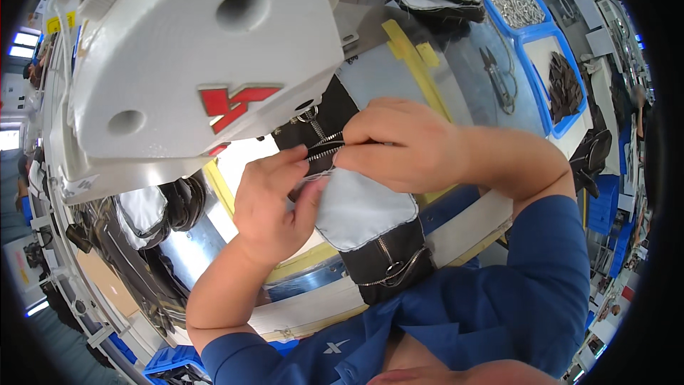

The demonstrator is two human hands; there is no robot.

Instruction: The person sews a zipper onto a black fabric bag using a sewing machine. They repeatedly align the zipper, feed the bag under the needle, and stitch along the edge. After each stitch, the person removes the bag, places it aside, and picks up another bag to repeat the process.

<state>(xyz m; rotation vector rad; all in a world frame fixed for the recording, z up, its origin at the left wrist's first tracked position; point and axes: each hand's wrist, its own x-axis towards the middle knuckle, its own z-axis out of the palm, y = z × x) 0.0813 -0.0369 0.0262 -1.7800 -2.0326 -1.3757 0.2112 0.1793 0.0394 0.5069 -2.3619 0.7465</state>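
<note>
Pinching the zip edge (324, 152) of the black-and-grey fabric piece (367, 208) between thumb and fingers, the left hand (273, 196) and right hand (400, 144) grip narrowly from either side, apparently to keep it taut, while the piece lies just beside the white machine head (178, 50).

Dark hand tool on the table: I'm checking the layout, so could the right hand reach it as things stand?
Probably yes: the dark hand tool lies near the right hand, with nothing tall between, though releasing the fabric piece would come first.
</note>
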